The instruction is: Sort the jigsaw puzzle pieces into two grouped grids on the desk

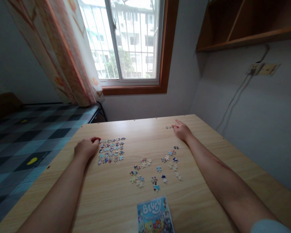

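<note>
Puzzle pieces [111,150] lie in close rows on the left of the wooden table. My left hand [86,149] rests at the left edge of these rows, its fingers loosely bent and a fingertip by the top left corner piece. At the far right, my right hand [181,130] reaches to a short row of puzzle pieces [169,127]. One fingertip touches the end of that short row while another finger stretches forward, apart from it. Loose puzzle pieces [159,169] are scattered over the middle, some with pale backs up.
A Bluey picture box or card [155,215] lies at the near edge of the table [106,194]. Left of the table is a bed [38,136] with a checked cover. Beyond are a curtain and a window [133,42]; a socket with a cord [257,69] is on the right wall.
</note>
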`<state>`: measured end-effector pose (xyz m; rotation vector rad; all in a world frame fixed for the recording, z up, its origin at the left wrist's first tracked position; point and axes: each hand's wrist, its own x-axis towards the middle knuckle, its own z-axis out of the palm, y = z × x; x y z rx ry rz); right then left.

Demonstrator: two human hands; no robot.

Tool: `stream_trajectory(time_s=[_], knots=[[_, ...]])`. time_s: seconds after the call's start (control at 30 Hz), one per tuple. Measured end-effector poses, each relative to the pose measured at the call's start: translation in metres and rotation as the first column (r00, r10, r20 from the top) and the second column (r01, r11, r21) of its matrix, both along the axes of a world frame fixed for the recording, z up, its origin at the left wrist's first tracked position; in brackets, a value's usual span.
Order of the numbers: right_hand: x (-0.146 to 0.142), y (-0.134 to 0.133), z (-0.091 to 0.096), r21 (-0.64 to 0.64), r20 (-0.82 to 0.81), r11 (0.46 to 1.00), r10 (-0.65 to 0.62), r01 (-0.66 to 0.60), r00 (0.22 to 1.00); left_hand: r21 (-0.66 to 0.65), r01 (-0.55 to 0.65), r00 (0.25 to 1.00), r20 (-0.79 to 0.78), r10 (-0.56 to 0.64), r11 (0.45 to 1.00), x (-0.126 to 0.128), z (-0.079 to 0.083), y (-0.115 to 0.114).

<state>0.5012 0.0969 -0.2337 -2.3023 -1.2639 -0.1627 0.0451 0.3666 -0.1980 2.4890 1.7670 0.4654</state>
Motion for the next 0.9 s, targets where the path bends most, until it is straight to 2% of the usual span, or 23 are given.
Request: stream_trajectory(time_s=[0.1,0.2,0.3,0.43,0.5,0.57,0.63,0.73,0.83,0.9], knots=[[-0.004,-0.006,0.017,-0.017,-0.027,1.0,0.025,-0.025,0.999,0.004,-0.001,1.0,0.002,0.001,1.0,0.0,-0.001,0.0],[-0.007,-0.012,0.04,-0.15,-0.142,0.973,0.156,-0.177,0.977,0.002,-0.005,1.0,0.003,0.005,1.0,0.001,0.0,-0.001],[-0.011,-0.017,0.063,-0.344,-0.331,0.861,0.262,-0.374,0.907,-0.011,-0.011,1.0,-0.002,0.011,1.0,0.001,0.002,-0.002],[-0.017,-0.021,0.076,-0.513,-0.508,0.703,0.215,-0.493,0.834,-0.03,-0.01,1.0,-0.001,0.01,1.0,0.001,0.004,-0.005],[-0.02,-0.023,0.075,-0.562,-0.542,0.657,0.166,-0.502,0.824,-0.023,-0.007,1.0,-0.003,0.007,1.0,0.002,0.005,-0.006],[-0.021,-0.023,0.07,-0.595,-0.548,0.64,0.12,-0.487,0.828,-0.017,-0.002,1.0,-0.008,0.002,1.0,0.002,0.005,-0.007],[-0.018,-0.024,0.065,-0.603,-0.542,0.65,0.09,-0.462,0.835,-0.017,-0.001,1.0,-0.012,0.0,1.0,0.002,0.006,-0.006],[-0.008,-0.026,0.058,-0.575,-0.512,0.713,0.068,-0.401,0.856,-0.022,0.0,1.0,-0.011,0.0,1.0,0.002,0.006,-0.005],[0.004,-0.026,0.048,-0.487,-0.425,0.828,0.054,-0.279,0.903,-0.025,0.002,1.0,-0.001,-0.002,1.0,0.001,0.006,-0.003],[0.011,-0.026,0.038,-0.377,-0.331,0.911,0.035,-0.166,0.943,-0.03,-0.002,1.0,-0.003,0.002,1.0,0.001,0.006,-0.003]])
